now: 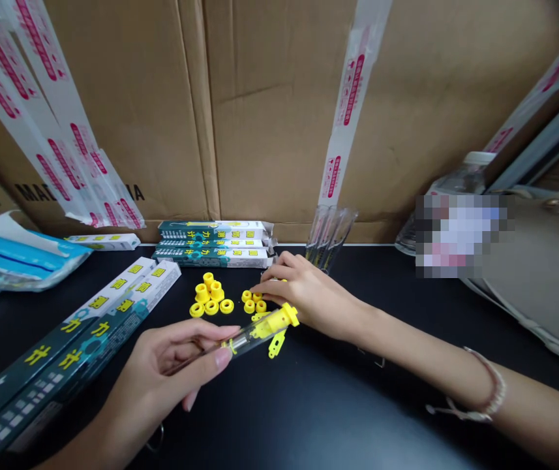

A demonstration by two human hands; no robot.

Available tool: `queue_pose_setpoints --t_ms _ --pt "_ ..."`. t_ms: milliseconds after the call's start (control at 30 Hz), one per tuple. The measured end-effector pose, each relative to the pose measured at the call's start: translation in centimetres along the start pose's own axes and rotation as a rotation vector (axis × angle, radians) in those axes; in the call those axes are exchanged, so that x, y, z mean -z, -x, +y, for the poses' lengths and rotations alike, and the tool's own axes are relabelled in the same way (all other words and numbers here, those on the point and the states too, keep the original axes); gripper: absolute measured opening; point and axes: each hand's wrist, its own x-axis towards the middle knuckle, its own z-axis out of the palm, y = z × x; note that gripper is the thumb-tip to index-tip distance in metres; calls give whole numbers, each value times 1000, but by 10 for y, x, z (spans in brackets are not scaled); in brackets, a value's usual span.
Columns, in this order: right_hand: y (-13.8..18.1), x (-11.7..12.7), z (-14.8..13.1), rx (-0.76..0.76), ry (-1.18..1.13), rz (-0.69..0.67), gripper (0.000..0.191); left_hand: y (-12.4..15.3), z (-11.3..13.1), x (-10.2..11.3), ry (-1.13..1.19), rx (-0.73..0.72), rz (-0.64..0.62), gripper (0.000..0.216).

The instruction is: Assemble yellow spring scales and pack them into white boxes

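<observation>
My left hand point(176, 365) is closed around a clear plastic tube point(242, 339), held tilted up to the right. Inside the tube a metal spring and yellow plastic parts show, and a yellow cap point(286, 315) sits at its upper end. Beyond it, my right hand point(308, 294) reaches down with bent fingers over small yellow rings point(248, 306); its thumb and what its fingertips pinch, if anything, are mostly hidden. Larger yellow flanged caps point(202, 292) stand grouped to the left. Flat yellow hooked pieces point(276, 344) lie beneath the tube's end.
Printed narrow boxes are stacked point(213, 245) at the back, and two long boxes point(78, 339) lie left. Several clear tubes point(331, 235) lean on the large carton point(269, 130). A blue-and-white packet point(25, 254) lies far left; a bottle point(472, 173) and grey bag point(538, 261) stand right.
</observation>
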Motion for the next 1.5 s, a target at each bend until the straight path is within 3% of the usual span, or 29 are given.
queue_pose_setpoints --t_ms 200,333,467,567,633,733,1067,1233,1500 --pt "1 0 1 -9 26 -23 20 1 1 -2 8 -16 39 26" --pt "6 1 3 -33 -52 40 16 1 3 -3 -3 6 55 24" --pt "26 3 1 -266 -377 285 14 0 0 -3 7 21 55 27" --pt "44 3 -8 -485 -817 410 18 0 -4 -3 27 35 32 33" --pt "55 3 -17 -572 -1045 441 21 0 -4 -3 14 50 18 34" --pt "63 1 -28 -655 -1201 412 20 2 -2 -3 -23 88 15 34" --pt "65 -7 -44 -674 -1304 404 14 4 -4 -6 -136 4 64 21" --pt "67 -12 -43 -690 -1319 409 18 -1 -13 -4 -193 -82 -22 23" --pt "66 -8 -45 -703 -1288 333 21 3 -2 -10 -141 66 6 34"
